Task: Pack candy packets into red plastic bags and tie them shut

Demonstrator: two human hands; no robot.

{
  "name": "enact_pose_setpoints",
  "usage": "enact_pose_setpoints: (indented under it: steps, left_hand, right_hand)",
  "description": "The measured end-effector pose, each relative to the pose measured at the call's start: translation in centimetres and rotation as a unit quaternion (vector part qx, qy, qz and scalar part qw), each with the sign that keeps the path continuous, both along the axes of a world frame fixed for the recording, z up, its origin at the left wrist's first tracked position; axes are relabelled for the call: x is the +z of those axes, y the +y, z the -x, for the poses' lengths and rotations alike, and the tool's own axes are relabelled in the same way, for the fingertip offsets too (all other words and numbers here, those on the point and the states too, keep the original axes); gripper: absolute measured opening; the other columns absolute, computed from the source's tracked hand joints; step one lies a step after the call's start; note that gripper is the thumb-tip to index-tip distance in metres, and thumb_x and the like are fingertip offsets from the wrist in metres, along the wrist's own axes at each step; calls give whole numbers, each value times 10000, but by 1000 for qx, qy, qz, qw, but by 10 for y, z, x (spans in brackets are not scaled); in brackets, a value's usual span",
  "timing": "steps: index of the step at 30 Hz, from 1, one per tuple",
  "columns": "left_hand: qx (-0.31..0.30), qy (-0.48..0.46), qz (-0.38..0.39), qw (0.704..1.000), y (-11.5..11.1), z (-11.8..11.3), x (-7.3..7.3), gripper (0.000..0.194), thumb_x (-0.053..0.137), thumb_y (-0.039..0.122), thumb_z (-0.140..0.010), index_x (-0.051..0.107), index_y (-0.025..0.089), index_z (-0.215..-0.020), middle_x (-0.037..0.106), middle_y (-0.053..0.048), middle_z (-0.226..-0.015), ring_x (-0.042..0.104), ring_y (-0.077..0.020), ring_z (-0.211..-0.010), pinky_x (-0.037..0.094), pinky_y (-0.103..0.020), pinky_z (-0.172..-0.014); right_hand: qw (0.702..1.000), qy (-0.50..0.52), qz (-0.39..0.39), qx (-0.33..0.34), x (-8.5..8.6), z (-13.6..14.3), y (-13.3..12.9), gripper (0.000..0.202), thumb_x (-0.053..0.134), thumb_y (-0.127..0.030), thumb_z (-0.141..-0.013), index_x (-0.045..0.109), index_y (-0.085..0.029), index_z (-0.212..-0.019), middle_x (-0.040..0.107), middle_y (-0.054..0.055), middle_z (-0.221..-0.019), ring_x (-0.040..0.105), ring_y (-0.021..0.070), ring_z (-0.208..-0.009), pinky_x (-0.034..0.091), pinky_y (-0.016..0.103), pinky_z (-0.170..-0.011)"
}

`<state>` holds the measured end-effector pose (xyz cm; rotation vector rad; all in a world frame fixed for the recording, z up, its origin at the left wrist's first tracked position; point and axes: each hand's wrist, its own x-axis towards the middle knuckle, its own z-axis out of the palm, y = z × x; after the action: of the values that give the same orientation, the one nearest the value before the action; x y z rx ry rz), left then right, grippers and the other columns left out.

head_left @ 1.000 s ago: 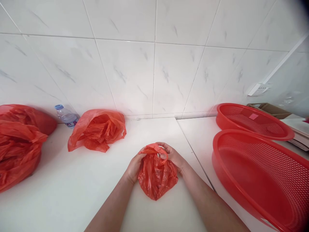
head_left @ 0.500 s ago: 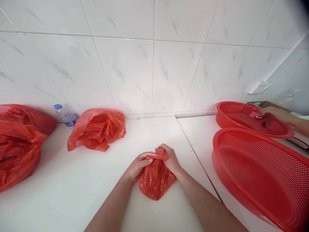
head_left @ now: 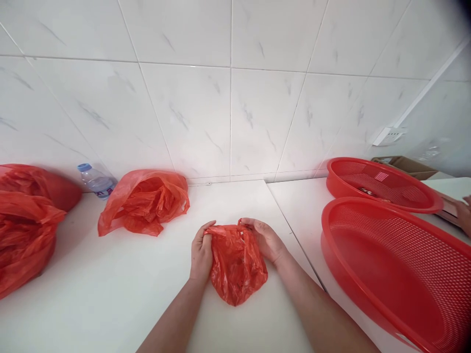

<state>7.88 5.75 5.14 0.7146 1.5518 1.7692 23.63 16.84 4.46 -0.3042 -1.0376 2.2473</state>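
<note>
A small red plastic bag (head_left: 235, 267) lies on the white counter (head_left: 110, 294) in front of me, its mouth turned toward the wall. My left hand (head_left: 200, 255) pinches the left side of the bag's top edge. My right hand (head_left: 265, 240) grips the right side of that edge, fingers curled over the plastic. The mouth is stretched flat between both hands. Whatever is inside the bag is hidden.
A crumpled red bag (head_left: 143, 202) lies at the back left beside a water bottle (head_left: 95, 180). Bulkier red bags (head_left: 25, 225) fill the far left. Two red perforated baskets (head_left: 397, 264) (head_left: 382, 184) stand at the right. Another person's hand (head_left: 464, 213) shows at the right edge.
My hands have moved apart, pulling the bunched bag top out flat. The other person's hand has drawn back from the far basket to the right edge.
</note>
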Motion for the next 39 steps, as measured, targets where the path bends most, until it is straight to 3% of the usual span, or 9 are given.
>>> enact_pose_setpoints:
  steps: [6, 12, 19, 24, 26, 29, 31, 35, 39]
  left_hand:
    - [195, 99, -52, 974, 3, 25, -8, 246, 405, 269, -857, 615, 208, -968, 625, -39, -960, 593, -178, -917, 496, -301, -762]
    - [200, 65, -53, 976, 3, 29, -9, 239, 435, 370, -862, 612, 209, -847, 622, -21, -892, 599, -162, -848, 508, -275, -679]
    - [184, -43, -98, 977, 6, 34, -18, 185, 481, 346, -809, 585, 196, -841, 581, -13, -847, 585, -134, -735, 501, -273, -652]
    - [255, 175, -46, 950, 0, 32, -12, 337, 464, 140, -734, 556, 227, -1045, 561, -69, -1141, 536, -216, -1095, 453, -402, -925]
    - [225, 335, -60, 913, -4, 20, -7, 463, 495, 133, -735, 509, 241, -1185, 449, -91, -1333, 400, -249, -1272, 377, -437, -1025]
    - [44, 513, -69, 855, -5, -3, -6, 628, 597, 193, -711, 432, 244, -1314, 328, -108, -1449, 297, -295, -1341, 335, -478, -1064]
    - [-57, 565, -35, 822, -3, -14, -9, 671, 629, 191, -679, 443, 251, -1321, 364, -109, -1430, 345, -308, -1306, 350, -496, -1049]
    - [-96, 555, 34, 826, -11, -14, -16, 468, 484, 64, -715, 593, 265, -1123, 610, -60, -1108, 558, -222, -1030, 468, -410, -905]
    - [-45, 518, 103, 848, -54, 15, -16, 362, 463, 94, -744, 615, 270, -1021, 642, -19, -927, 590, -187, -879, 491, -336, -785]
  right_hand:
    - [984, 60, 107, -125, -3, -17, 25, 159, 676, -345, -771, 604, -225, -695, 548, -42, -607, 552, 117, -643, 481, 271, -702]
    - [965, 81, 152, -197, -5, -37, 43, 294, 613, -466, -800, 555, -216, -656, 377, -64, -462, 442, 101, -500, 425, 228, -539]
    - [972, -26, 58, -227, -2, -34, 41, 304, 590, -513, -780, 577, -222, -693, 335, -67, -455, 415, 113, -480, 422, 253, -515]
    - [931, -184, -72, -308, -8, -17, 35, 245, 652, -440, -748, 640, -231, -876, 632, 12, -831, 586, 167, -822, 485, 308, -742]
    - [894, -263, -207, -299, -9, -7, 24, 214, 605, -392, -789, 651, -241, -933, 649, 26, -951, 584, 187, -912, 467, 334, -806]
    - [821, -318, -430, -199, -6, 4, 2, 135, 570, -293, -798, 676, -243, -865, 664, 27, -946, 579, 196, -931, 438, 360, -863]
    - [804, -311, -489, -135, -2, 8, -9, 126, 557, -256, -796, 680, -244, -821, 664, 21, -895, 580, 192, -916, 441, 355, -858]
    - [845, -295, -427, -128, -1, 6, -10, 149, 549, -307, -806, 671, -246, -864, 636, 29, -1032, 572, 191, -1005, 454, 333, -871]
    - [871, -304, -337, -188, -9, 3, 2, 253, 529, -412, -821, 635, -225, -955, 629, 53, -1077, 573, 210, -1044, 433, 358, -922]
